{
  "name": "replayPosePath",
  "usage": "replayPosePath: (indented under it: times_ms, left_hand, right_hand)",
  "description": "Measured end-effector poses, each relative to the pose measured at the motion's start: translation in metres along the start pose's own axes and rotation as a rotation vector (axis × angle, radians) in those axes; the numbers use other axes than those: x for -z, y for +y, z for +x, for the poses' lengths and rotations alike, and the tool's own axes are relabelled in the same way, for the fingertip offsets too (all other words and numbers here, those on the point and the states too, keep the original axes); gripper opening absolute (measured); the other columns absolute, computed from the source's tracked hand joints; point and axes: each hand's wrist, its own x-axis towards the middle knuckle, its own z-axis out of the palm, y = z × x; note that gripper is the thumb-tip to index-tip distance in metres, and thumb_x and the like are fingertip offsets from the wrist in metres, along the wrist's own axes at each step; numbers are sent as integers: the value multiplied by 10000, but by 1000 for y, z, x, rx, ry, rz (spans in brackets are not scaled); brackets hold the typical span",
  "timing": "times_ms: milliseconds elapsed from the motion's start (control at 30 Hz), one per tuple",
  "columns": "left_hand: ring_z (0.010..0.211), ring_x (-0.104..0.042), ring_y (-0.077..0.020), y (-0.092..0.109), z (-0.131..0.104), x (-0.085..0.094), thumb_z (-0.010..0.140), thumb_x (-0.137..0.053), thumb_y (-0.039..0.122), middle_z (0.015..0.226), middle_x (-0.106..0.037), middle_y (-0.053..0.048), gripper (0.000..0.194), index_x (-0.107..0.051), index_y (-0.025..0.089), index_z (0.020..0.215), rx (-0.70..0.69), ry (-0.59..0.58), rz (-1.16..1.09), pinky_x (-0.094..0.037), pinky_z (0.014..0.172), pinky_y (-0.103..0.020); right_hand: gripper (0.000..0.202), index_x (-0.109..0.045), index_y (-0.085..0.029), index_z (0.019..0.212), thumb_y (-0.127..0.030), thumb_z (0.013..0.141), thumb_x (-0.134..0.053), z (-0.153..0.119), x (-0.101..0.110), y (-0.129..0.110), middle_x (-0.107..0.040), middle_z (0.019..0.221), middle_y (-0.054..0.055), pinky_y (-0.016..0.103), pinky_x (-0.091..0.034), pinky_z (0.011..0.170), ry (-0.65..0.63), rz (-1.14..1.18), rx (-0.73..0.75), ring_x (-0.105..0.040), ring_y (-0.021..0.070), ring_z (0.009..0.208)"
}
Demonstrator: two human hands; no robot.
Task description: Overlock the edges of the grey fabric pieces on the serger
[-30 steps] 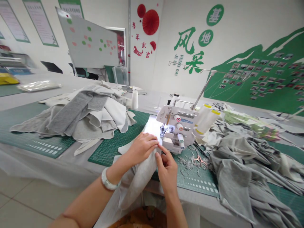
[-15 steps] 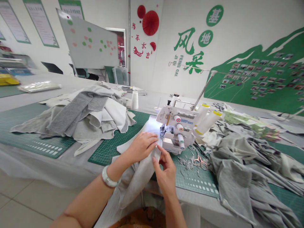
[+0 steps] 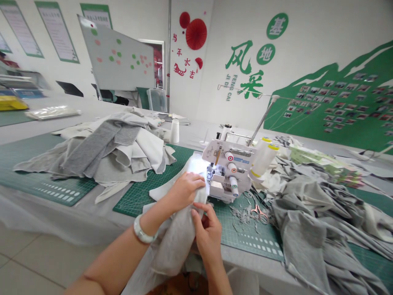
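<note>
A white overlock sewing machine (image 3: 229, 166) stands on a green cutting mat, its lamp lighting the needle area. Light grey fabric (image 3: 179, 241) lies beside the needle area and hangs down over the table's front edge. With a pale bangle at the wrist, my left hand (image 3: 187, 190) grips the fabric from above, fingers curled over it just short of the machine. Below it and to the right, my right hand (image 3: 207, 229) pinches the fabric's edge between thumb and fingers. The fabric underneath my left palm is hidden.
Piled grey and white fabric pieces (image 3: 113, 139) lie on the left, more grey fabric (image 3: 322, 217) on the right. Small scissors (image 3: 259, 213) and thread scraps (image 3: 242, 215) rest right of the machine. A white thread cone (image 3: 174, 131) stands behind the left pile.
My right hand has moved down and slightly left along the fabric edge, away from the machine. My left hand stays close to the needle area, its fingers more curled.
</note>
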Motion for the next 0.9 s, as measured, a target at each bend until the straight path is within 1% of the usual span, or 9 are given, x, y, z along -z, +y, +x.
replayPosePath:
  times_ms: [133,233,300,400,500,567,700,800,900]
  left_hand:
    - [1083,-579,-211,-2,-1,1,881,-427,72,1155,-655,-77,285,-641,159,1050,-19,9,-9,-401,973,-368]
    - [1147,-553,-208,-6,-1,0,890,-411,82,1213,-636,-76,310,-630,162,1093,-24,-2,-15,-375,1021,-376]
    - [1189,-530,-203,-9,1,0,874,-396,56,1248,-622,-75,347,-622,163,1115,-14,-24,-17,-352,1051,-385]
    - [1203,-520,-200,-13,4,1,844,-400,27,1268,-612,-66,391,-617,177,1133,5,-70,2,-318,1075,-412]
    - [1136,-547,-207,-12,5,5,821,-422,13,1196,-635,-68,392,-639,185,1098,23,-78,70,-333,1031,-420]
    - [1083,-560,-213,-7,4,8,831,-439,31,1123,-648,-67,340,-657,187,1040,18,-69,132,-339,999,-421]
    - [994,-577,-207,7,0,15,909,-438,140,1047,-649,-69,228,-649,176,990,2,-79,215,-371,931,-393]
    - [1012,-569,-223,11,-1,14,947,-432,247,1042,-638,-85,221,-636,168,977,14,-75,276,-377,935,-400]
    - [1082,-549,-234,7,0,8,952,-431,270,1082,-627,-94,227,-626,168,1008,17,-45,304,-360,990,-417]
  right_hand:
    - [186,-685,-195,959,-331,851,-619,4,7,-4,-563,806,-3,217,-356,536,62,2,21,-440,103,591]
    - [262,-676,-182,1004,-374,830,-641,6,9,-4,-554,714,-19,215,-328,487,67,65,-80,-394,93,527]
    - [331,-666,-171,1045,-406,812,-657,6,9,-4,-502,609,-49,214,-305,459,71,114,-172,-353,91,487]
    - [390,-661,-166,1073,-429,786,-679,7,8,-4,-470,575,-62,214,-303,459,64,163,-238,-343,93,485]
    - [388,-675,-169,1067,-421,773,-691,9,7,-5,-513,640,-40,218,-339,501,62,163,-221,-394,102,537]
    - [381,-682,-167,1059,-413,768,-694,12,7,-7,-522,670,-31,224,-354,530,66,154,-202,-414,109,570]
    - [370,-688,-150,1045,-405,778,-679,18,8,-12,-484,660,-40,229,-344,554,61,122,-160,-394,109,584]
    - [352,-694,-146,1040,-399,797,-661,22,8,-16,-439,641,-54,225,-312,539,65,74,-125,-358,101,570]
    - [329,-705,-151,1024,-396,814,-644,23,9,-17,-397,619,-63,224,-282,524,69,31,-108,-332,97,559]
